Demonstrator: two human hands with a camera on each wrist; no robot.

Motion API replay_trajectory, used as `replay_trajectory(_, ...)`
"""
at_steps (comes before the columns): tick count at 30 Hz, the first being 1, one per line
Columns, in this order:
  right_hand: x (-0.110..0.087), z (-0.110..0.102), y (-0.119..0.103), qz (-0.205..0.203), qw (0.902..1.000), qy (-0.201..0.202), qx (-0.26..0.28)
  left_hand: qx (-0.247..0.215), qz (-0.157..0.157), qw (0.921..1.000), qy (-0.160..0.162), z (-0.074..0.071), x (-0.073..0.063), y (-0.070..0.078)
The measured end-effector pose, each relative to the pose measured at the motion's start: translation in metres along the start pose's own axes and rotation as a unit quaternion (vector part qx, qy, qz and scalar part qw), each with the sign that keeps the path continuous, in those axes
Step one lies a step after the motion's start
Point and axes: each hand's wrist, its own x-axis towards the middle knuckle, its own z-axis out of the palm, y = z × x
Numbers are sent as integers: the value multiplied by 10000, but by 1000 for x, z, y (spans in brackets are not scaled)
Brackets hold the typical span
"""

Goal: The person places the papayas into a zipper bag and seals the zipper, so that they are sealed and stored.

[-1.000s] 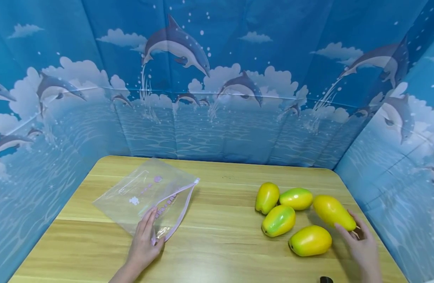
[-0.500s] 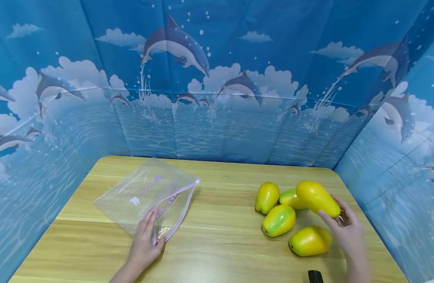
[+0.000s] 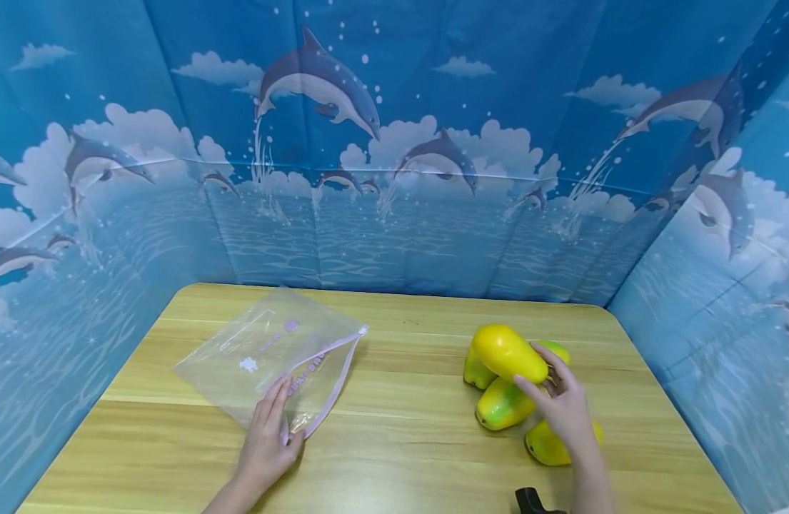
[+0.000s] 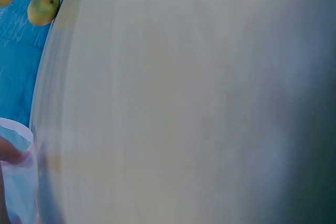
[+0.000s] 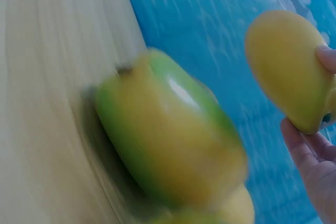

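My right hand (image 3: 561,403) grips a yellow papaya (image 3: 506,353) by its narrow end, thumb and fingers on opposite sides. In the head view this fruit overlaps a papaya (image 3: 476,371) behind it and stands over another (image 3: 502,405) with a green streak. The right wrist view shows the held papaya (image 5: 286,66) raised beside a large blurred one (image 5: 178,135). At the left, my left hand (image 3: 265,439) holds the mouth edge of a clear zip bag (image 3: 240,343) with purple trim, fingers laid across it and thumb at the rim. The bag lies flat with its mouth toward the right.
Beyond the held fruit, one more papaya (image 3: 555,350) shows its green side. Under the right wrist lies another (image 3: 548,444), partly covered. The wooden table (image 3: 400,457) ends at a blue dolphin-print cloth (image 3: 394,235). A small black object (image 3: 530,501) shows at the bottom edge.
My right hand has carried the papaya leftward from the table's right side to above the other papayas. The left hand and zip bag have shifted very slightly right.
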Motion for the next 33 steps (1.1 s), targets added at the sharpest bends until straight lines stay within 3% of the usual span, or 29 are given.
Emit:
replay_trajectory(11, -2, 58, -35, 205, 9953, -754, 570, -1, -47, 10000, 14, 1, -1, 1)
replay_trajectory(17, -3, 86, -36, 236, 9916, -1106, 632, -68, -61, 10000, 29, 2, 0, 3)
replay_trajectory(28, -4, 134, -35, 279, 9846, -1385, 1032, -37, -94, 9999, 34, 2, -2, 4)
replay_trajectory(33, -6, 150, -50, 219, 9812, -1541, 1138, -52, -110, 9999, 34, 2, -2, 3)
